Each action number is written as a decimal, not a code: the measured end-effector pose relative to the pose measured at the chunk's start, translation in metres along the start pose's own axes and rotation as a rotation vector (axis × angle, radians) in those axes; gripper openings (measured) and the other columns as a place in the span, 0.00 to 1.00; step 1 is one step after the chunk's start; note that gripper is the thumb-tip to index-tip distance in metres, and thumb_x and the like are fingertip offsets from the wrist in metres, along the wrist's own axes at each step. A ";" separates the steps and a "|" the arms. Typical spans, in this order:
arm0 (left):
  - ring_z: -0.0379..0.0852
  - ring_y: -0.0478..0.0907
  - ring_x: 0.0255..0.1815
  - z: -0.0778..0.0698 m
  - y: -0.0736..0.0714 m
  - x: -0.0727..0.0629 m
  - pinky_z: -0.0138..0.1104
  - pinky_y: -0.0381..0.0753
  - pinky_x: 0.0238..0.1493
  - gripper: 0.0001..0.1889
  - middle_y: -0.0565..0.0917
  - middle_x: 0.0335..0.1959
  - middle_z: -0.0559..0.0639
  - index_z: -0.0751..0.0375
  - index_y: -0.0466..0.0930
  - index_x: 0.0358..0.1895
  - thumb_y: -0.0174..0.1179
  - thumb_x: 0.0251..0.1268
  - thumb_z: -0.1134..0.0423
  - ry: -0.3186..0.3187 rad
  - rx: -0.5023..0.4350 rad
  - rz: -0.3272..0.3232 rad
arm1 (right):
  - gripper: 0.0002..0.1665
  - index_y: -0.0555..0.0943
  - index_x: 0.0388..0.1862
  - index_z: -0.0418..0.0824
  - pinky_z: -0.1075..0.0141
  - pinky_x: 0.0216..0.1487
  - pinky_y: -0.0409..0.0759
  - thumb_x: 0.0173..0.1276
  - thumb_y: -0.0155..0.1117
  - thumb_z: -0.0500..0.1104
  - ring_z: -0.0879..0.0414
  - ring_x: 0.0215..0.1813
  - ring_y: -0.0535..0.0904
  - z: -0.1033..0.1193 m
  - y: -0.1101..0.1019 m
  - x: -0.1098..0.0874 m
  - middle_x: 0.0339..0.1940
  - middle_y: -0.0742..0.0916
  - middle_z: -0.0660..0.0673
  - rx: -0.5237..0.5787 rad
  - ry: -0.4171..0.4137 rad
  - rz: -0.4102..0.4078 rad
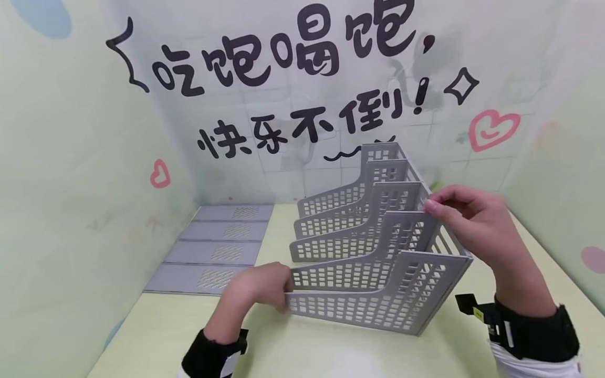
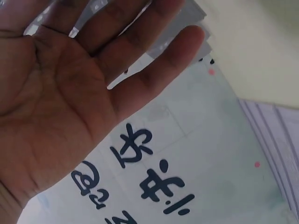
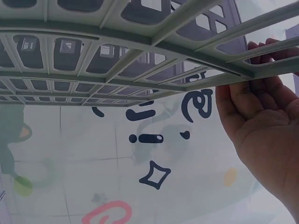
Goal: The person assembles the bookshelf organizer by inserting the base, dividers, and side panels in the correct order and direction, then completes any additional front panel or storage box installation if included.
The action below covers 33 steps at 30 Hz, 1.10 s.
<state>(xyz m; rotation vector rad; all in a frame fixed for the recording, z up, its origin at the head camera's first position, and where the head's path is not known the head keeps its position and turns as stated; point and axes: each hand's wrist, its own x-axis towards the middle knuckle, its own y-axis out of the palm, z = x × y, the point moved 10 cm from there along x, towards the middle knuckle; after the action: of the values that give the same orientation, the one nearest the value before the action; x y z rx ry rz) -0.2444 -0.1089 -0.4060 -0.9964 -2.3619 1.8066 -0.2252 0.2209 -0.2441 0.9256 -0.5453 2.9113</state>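
A grey plastic file organizer (image 1: 350, 310) with perforated, step-shaped dividers stands at a slant over the table in the head view. My left hand (image 1: 264, 286) holds its low front end at the near left corner. In the left wrist view, the left hand's palm (image 2: 56, 102) faces the camera, its fingers reaching up to the grey plastic; the thumb is hidden. With thumb and fingers, my right hand (image 1: 477, 223) pinches the tall back edge. The right wrist view shows the slatted back of the organizer (image 3: 152, 49) with the right hand's fingers (image 3: 247, 100) hooked over its rim.
Flat grey panels (image 1: 165, 277) with hatched patches lie in a row on the pale yellow table (image 1: 189, 325), along the left side. A light wall sheet (image 1: 246, 110) with black lettering rises behind the table, and walls stand at both sides.
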 end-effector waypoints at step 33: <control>0.77 0.67 0.77 0.138 -0.012 -0.012 0.67 0.74 0.71 0.41 0.70 0.77 0.76 0.61 0.73 0.77 0.79 0.60 0.56 -0.408 0.012 -0.108 | 0.16 0.84 0.62 0.41 0.91 0.70 0.56 0.86 0.52 0.37 0.75 0.83 0.56 -0.029 0.002 -0.012 0.68 0.80 0.65 -0.174 0.035 0.371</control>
<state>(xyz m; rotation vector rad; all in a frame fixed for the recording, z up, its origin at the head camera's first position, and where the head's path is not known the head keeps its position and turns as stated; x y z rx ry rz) -0.2914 -0.2362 -0.4380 -0.5223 -2.5517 2.1479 -0.2318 0.2299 -0.2741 0.8261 -1.0523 3.1174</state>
